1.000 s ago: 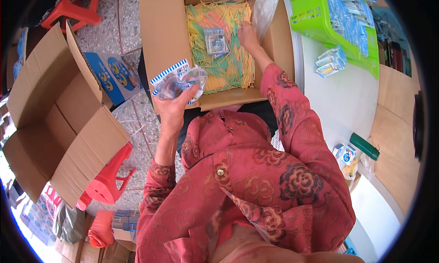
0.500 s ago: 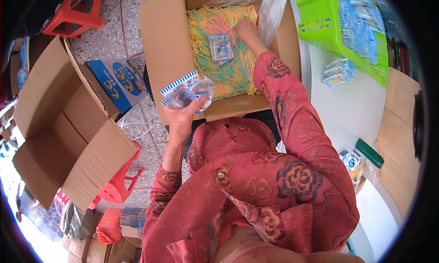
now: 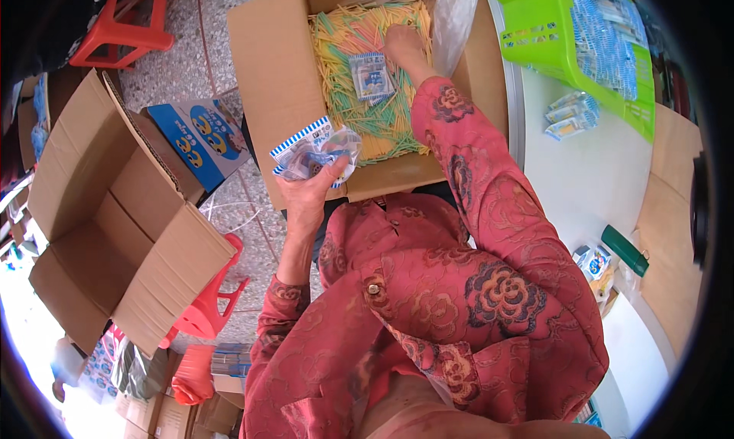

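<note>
My left hand (image 3: 306,194) is closed round a clear plastic packet (image 3: 315,152) with blue-and-white striped edges, held over the near left side of a cardboard box (image 3: 271,80). Thin yellow, green and pink sticks (image 3: 375,141) fill that box. Deep among them at the far side is my right hand (image 3: 403,45), its fingers curled downward. The fingertips are hidden, so what they hold does not show. Just left of and nearer than this hand, a small blue-and-white packet (image 3: 371,76) lies on top of the sticks.
Clear plastic sheeting (image 3: 455,26) hangs over the box's far right corner. On the white table (image 3: 569,179) to the right are a green basket (image 3: 535,34) of packets, several loose packets (image 3: 572,116) and a green cylinder (image 3: 625,250). An open carton (image 3: 115,233) and red stools (image 3: 126,26) stand at left.
My right hand has shifted slightly left and nearer within the sticks. My left hand keeps its hold on the packet, almost unmoved. The view has shifted a little.
</note>
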Demonstrator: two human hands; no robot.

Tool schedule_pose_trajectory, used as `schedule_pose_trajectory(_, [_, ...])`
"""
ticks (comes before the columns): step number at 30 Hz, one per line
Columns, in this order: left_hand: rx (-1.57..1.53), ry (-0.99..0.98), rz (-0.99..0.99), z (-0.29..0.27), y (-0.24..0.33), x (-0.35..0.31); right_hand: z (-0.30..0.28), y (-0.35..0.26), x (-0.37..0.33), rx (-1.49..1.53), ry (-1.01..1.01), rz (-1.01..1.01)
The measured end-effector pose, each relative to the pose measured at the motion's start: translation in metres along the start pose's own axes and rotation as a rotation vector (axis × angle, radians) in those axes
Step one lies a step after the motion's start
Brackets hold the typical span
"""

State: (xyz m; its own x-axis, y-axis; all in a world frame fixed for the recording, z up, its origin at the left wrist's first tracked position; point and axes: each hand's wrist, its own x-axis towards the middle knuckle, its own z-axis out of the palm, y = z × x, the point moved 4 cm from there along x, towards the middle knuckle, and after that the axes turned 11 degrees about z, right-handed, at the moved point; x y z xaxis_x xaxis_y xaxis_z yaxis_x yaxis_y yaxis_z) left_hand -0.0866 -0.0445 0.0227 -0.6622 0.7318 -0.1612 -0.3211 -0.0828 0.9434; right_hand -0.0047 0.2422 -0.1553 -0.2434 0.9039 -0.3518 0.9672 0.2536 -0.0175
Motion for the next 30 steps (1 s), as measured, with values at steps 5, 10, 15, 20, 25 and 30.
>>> schedule_pose_trajectory(5, [-0.005,-0.008,0.002,0.004,-0.002,0.000,0.016,0.004,0.006,0.105,0.083,0.075])
schedule_pose_trajectory(10, [-0.009,0.005,0.006,0.002,0.000,0.000,0.010,0.007,0.003,0.181,0.117,0.031])
schedule_pose_trajectory(15, [0.019,0.016,-0.029,0.000,0.001,-0.003,0.005,0.011,0.001,0.160,0.056,0.009])
schedule_pose_trajectory(20, [0.024,-0.008,-0.005,0.007,0.003,-0.004,0.010,0.039,0.004,0.352,0.161,0.053])
schedule_pose_trajectory(25, [0.017,-0.002,0.014,0.002,0.006,-0.012,-0.018,0.047,-0.042,0.763,-0.411,0.066])
schedule_pose_trajectory(30, [0.005,-0.034,0.037,0.010,0.011,-0.020,0.002,0.065,-0.096,1.111,-0.999,-0.010])
